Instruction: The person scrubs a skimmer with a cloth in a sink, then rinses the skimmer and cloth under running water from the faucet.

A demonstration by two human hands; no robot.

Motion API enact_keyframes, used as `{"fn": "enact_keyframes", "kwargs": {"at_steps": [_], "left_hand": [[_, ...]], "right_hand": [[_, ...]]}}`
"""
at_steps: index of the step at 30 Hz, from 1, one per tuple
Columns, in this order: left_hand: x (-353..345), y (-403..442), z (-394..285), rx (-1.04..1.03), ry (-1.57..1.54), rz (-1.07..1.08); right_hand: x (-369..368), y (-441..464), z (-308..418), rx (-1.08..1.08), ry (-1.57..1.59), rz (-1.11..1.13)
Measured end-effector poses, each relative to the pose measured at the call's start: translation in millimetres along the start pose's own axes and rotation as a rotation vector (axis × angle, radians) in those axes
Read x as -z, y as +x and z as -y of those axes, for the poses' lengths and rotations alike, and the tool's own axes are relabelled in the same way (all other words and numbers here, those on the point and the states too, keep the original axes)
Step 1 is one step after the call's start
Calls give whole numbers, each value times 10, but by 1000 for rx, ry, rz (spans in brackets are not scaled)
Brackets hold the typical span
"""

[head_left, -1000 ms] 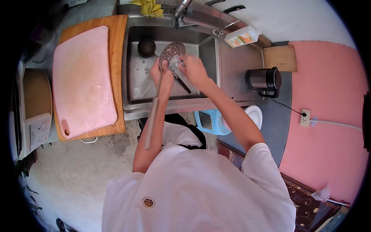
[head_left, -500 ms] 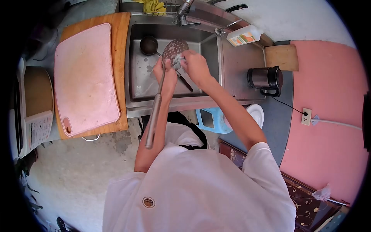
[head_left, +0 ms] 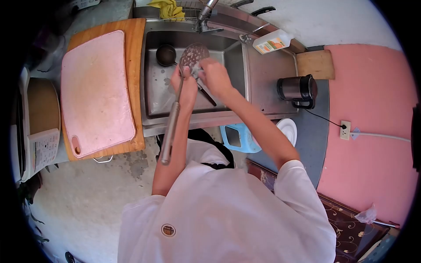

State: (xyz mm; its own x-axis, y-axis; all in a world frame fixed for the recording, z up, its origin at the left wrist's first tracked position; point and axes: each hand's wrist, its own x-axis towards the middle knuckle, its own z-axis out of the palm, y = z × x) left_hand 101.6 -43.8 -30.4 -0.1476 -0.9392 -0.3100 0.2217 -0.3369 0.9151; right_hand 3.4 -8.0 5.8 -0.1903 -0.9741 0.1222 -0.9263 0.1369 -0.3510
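My left hand is closed around the neck of a metal skimmer. The skimmer's perforated bowl, with whitish foam on it, is over the sink, and its long handle slants back along my left forearm. My right hand pinches a pale, whitish scrubbing piece against the lower right side of the bowl; its exact kind is unclear. Behind my left hand, a dark round ladle rests in the sink. A utensil's dark handle lies below my hands, its other end hidden.
A pink cutting board lies on a wooden board to the left. At the back stands the faucet, with a yellow cloth beside it. To the right are a white bottle, an electric kettle and a blue stool.
My right hand has shifted slightly left along the skimmer's bowl with the scrubbing piece. My left hand keeps its grip on the skimmer. The whole view has shifted a little.
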Motion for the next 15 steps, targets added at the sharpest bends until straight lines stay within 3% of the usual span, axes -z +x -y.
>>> {"fn": "enact_keyframes", "kwargs": {"at_steps": [1, 3, 5, 7, 9, 10, 13, 15], "left_hand": [[-5, 2, -35, 67, -26, 18], [-15, 62, 39, -1, 29, -62], [49, 37, 91, -107, 7, -12], [41, 13, 23, -76, 55, -25], [-5, 78, 103, -1, -12, -118], [2, 81, 134, -88, -44, -119], [36, 6, -22, -39, 59, -28], [28, 51, 63, -104, -33, 9]], "right_hand": [[-89, -93, 90, 29, 26, 31], [-98, -21, 84, 79, 53, 53], [42, 40, 20, 22, 45, 84], [77, 20, 154, -29, 77, 61], [-2, -55, 288, 77, 37, 93], [13, -11, 173, 116, 63, 82], [103, 53, 113, 26, -24, 33], [1, -48, 179, 53, -12, 50]]}}
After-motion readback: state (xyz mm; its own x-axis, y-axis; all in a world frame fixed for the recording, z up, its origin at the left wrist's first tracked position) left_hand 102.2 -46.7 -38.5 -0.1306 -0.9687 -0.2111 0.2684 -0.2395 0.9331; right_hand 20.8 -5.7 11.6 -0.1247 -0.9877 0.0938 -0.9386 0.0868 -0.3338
